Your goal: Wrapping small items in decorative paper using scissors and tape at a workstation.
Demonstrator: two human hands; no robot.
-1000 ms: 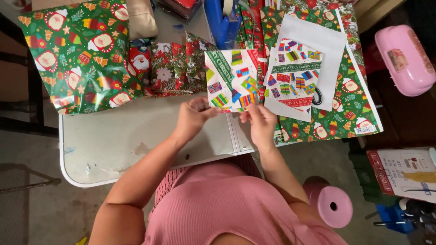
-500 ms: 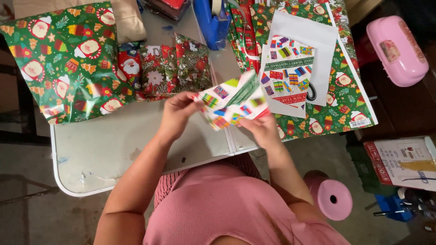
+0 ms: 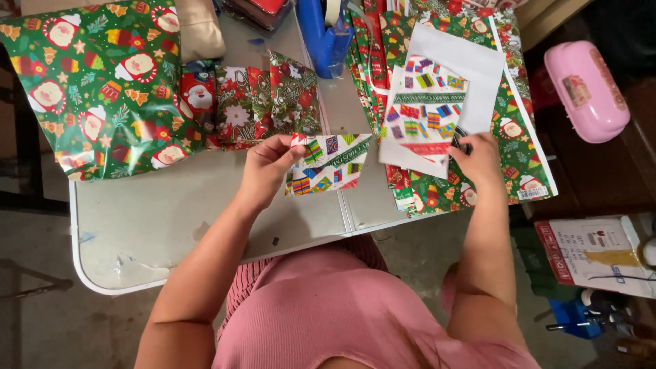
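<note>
White wrapping piece (image 3: pixel 328 164) with multicoloured gifts; green Santa-print sheet (image 3: pixel 96 82); pink case (image 3: pixel 586 89); blue tape dispenser (image 3: pixel 321 34)

Clutter around a grey folding table (image 3: pixel 171 225)

Green wrap (image 3: pixel 96 82) lies at the left, a blue tape dispenser (image 3: pixel 321 34) at the far edge, a pink case (image 3: pixel 586 89) off right, a box (image 3: pixel 594 256) on the floor.

Left hand (image 3: pixel 265 167) pinching a small folded piece of gift-patterned paper (image 3: pixel 329 164) above the grey folding table (image 3: pixel 157 225). Right hand (image 3: pixel 477 158) resting on scissors (image 3: pixel 462 141) — only a dark handle showing — atop a white-backed wrapping sheet (image 3: pixel 437 102). Green Santa-print wrapping paper (image 3: pixel 96 82) spread far left; blue tape dispenser (image 3: pixel 322 31) at the top edge; pink case (image 3: pixel 586 89) off to the right.
</note>
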